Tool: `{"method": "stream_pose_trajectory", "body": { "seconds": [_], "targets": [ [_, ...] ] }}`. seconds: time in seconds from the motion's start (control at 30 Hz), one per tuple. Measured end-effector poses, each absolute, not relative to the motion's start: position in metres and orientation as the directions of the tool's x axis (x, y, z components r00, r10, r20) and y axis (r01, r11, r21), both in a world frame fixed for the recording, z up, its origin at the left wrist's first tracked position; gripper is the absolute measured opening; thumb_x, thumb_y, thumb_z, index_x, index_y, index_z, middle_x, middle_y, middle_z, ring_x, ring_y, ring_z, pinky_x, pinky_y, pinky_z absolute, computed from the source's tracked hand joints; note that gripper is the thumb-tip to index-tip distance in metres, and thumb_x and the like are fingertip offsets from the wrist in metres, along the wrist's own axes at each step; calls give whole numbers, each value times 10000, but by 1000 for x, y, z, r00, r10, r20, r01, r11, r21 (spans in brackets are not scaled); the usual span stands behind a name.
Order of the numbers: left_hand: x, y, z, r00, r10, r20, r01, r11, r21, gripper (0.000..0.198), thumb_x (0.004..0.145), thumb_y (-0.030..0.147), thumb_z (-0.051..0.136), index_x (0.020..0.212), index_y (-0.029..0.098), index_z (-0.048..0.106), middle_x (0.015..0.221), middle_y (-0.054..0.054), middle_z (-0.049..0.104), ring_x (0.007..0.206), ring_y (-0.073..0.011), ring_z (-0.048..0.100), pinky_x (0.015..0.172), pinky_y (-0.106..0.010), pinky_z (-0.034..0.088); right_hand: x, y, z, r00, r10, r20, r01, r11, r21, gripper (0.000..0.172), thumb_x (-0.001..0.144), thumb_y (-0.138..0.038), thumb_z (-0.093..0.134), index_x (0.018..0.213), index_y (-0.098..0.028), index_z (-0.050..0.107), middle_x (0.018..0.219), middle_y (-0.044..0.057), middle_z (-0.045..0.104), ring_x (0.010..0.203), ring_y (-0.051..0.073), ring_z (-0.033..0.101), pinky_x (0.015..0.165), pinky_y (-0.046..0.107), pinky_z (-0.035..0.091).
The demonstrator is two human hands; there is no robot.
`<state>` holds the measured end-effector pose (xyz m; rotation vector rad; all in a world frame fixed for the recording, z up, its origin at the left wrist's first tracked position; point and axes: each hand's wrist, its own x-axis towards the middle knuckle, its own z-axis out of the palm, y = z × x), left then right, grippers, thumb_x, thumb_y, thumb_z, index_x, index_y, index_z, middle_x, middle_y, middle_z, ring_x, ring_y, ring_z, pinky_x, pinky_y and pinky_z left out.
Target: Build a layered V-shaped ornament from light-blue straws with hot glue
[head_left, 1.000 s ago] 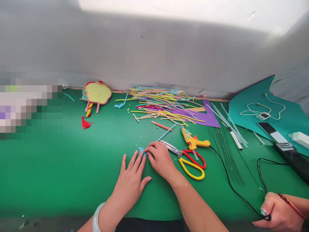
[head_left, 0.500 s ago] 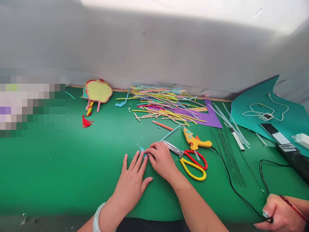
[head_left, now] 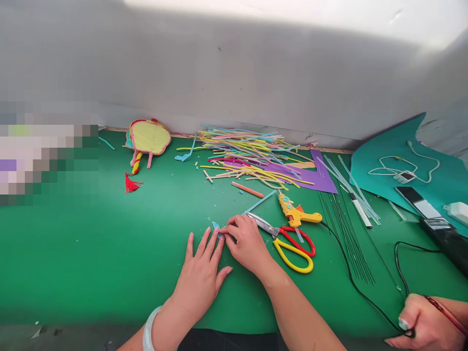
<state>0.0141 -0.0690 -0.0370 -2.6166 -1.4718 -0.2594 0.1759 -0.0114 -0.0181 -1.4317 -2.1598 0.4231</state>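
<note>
My left hand (head_left: 202, 274) lies flat on the green table, fingers spread. Its fingertips rest against a small cluster of short blue pipe-cleaner pieces (head_left: 215, 225). Beside it my right hand (head_left: 244, 241) is closed, thumb and index finger pinched at the edge of that cluster. A longer blue pipe cleaner (head_left: 260, 202) runs out from behind the right hand; its near end is hidden. Scissors (head_left: 278, 232) with one red and one yellow handle lie just right of this hand, their blade tips partly covered by it. A yellow glue gun (head_left: 298, 213) lies beyond them.
A heap of coloured pipe cleaners (head_left: 241, 146) lies at the back over purple sheets (head_left: 323, 170). A fan-shaped craft piece (head_left: 149, 138) sits back left. Green wires (head_left: 347, 239) and clear sticks lie right. Another person's hand (head_left: 427, 319) touches the black cord (head_left: 360, 292).
Hardly anything differs: both hands stay in place at the blue pieces, and the whole view shifts very slightly.
</note>
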Motion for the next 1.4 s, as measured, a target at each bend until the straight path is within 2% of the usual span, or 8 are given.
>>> {"method": "stream_pose_trajectory", "body": {
  "seconds": [0.4, 0.63, 0.8, 1.1, 1.4],
  "targets": [
    [16, -69, -34, 481, 846, 230, 867, -498, 22, 598, 973, 424, 447, 1487, 126, 375, 1522, -127, 427, 1418, -357, 367, 1166, -657, 186, 176, -11, -17, -334, 911, 240, 760, 411, -504, 213, 886, -99, 550, 963, -223, 706, 939, 45, 690, 931, 218, 561, 868, 391, 389],
    [19, -70, -33, 464, 858, 220, 880, -476, 1, 581, 970, 416, 447, 1477, 136, 405, 1525, -116, 420, 1434, -359, 338, 1178, -655, 154, 177, -11, -16, -309, 911, 273, 730, 411, -546, 245, 893, -69, 477, 1003, -207, 646, 956, 39, 707, 926, 213, 576, 881, 383, 384],
    [19, -69, -33, 468, 858, 210, 880, -473, -28, 584, 975, 430, 434, 1459, 105, 425, 1543, -118, 382, 1419, -372, 358, 1169, -667, 165, 179, -9, -19, -228, 922, 312, 766, 368, -527, 286, 882, -49, 460, 1014, -210, 656, 972, 60, 668, 955, 223, 557, 876, 386, 390],
    [19, -69, -33, 459, 864, 205, 884, -468, -7, 568, 970, 437, 441, 1455, 142, 443, 1518, -108, 434, 1420, -369, 358, 1175, -661, 150, 181, -9, -20, -291, 930, 226, 802, 366, -471, 241, 901, -97, 523, 1023, -234, 679, 1043, 73, 634, 1009, 243, 533, 891, 409, 394],
    [19, -68, -31, 463, 862, 208, 881, -473, -3, 571, 960, 431, 465, 1442, 124, 458, 1503, -119, 456, 1409, -377, 373, 1169, -667, 160, 181, -8, -22, -288, 934, 211, 795, 356, -490, 202, 945, -140, 518, 984, -233, 693, 1015, 67, 630, 982, 233, 528, 879, 399, 398]
  ]
}}
